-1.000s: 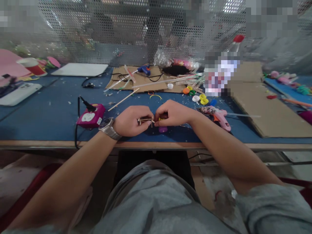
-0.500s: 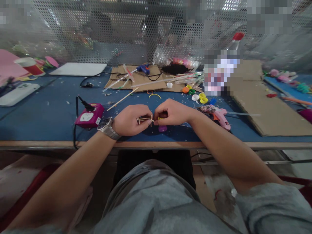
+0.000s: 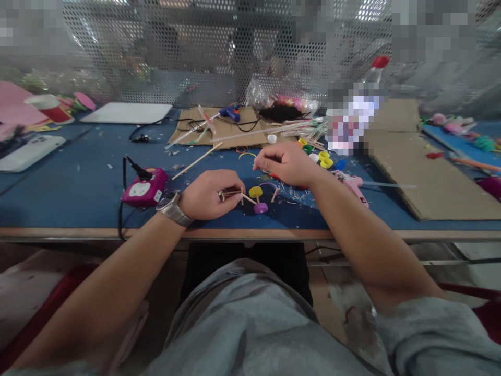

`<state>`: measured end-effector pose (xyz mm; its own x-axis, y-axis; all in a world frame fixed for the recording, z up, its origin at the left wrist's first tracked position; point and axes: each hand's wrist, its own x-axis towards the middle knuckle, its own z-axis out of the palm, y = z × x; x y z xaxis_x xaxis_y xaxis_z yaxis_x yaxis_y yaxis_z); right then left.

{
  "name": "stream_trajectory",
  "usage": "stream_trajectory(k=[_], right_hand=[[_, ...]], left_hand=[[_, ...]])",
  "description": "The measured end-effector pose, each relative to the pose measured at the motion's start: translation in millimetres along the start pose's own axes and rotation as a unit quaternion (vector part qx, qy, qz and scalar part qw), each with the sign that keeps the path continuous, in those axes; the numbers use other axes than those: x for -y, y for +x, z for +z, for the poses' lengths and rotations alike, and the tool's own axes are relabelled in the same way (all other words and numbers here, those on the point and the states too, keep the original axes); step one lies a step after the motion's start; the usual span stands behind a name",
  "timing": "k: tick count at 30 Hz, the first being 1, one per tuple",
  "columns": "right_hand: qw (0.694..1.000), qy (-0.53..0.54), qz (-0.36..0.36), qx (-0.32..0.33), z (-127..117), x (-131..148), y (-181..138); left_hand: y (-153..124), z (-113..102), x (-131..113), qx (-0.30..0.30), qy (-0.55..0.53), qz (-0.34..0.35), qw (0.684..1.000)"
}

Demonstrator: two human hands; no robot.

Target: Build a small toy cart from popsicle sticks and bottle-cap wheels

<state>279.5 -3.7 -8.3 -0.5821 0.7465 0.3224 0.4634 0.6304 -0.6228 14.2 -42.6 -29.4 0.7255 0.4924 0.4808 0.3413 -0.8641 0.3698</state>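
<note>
My left hand (image 3: 213, 194), wearing a metal wristwatch, pinches a small frame of thin wooden sticks (image 3: 249, 198) between thumb and fingers. One stick of that frame reaches right toward a yellow bottle cap (image 3: 255, 191) and a purple bottle cap (image 3: 260, 208), which a short stick joins like a pair of wheels. Whether the long stick is fixed to them I cannot tell. My right hand (image 3: 284, 163) hovers above and to the right, fingers loosely bent and apart, with nothing seen in them. Below it lies a purple loop with a short stick (image 3: 274, 194).
A pink glue gun (image 3: 354, 188) rests at right beside several loose caps (image 3: 324, 159). A magenta power socket (image 3: 144, 187) stands left. Behind are a loose wooden stick (image 3: 197, 161), a blue glue gun (image 3: 230, 112) on cardboard (image 3: 242, 137), and a red-capped bottle (image 3: 380, 62).
My right hand has let go of the stick's end and moved up and right, uncovering the yellow cap and purple loop. My left hand has stayed in place with the stick frame.
</note>
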Motion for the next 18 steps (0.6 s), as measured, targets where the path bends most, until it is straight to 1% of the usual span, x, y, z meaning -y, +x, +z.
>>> stream_trajectory(k=[2,3,5,7,9,11,13,16,18], right_hand=[[0.996,-0.058,0.033,-0.053,-3,-5,2],[0.993,-0.082,0.044,-0.068,-4,-8,3],[0.990,-0.106,0.054,-0.074,-4,-13,4],[0.991,-0.112,0.054,-0.054,-3,-17,4],[0.993,-0.110,0.046,-0.014,-1,-18,3],[0.994,-0.099,0.030,0.029,1,-15,2],[0.994,-0.086,0.013,0.059,3,-10,1],[0.994,-0.076,-0.006,0.080,7,-4,0],[0.993,-0.081,-0.011,0.081,9,-2,1]], left_hand=[[0,0,0,0.000,-0.003,0.004,1.000],[0,0,0,-0.001,-0.004,0.005,1.000],[0,0,0,-0.003,-0.004,0.005,1.000],[0,0,-1,-0.005,-0.004,0.003,1.000],[0,0,0,-0.006,-0.005,0.001,1.000],[-1,0,0,-0.006,-0.006,0.001,1.000],[-1,0,1,-0.007,-0.007,0.001,1.000],[-2,1,1,-0.007,-0.007,0.000,1.000],[-2,0,1,-0.004,-0.005,0.000,1.000]])
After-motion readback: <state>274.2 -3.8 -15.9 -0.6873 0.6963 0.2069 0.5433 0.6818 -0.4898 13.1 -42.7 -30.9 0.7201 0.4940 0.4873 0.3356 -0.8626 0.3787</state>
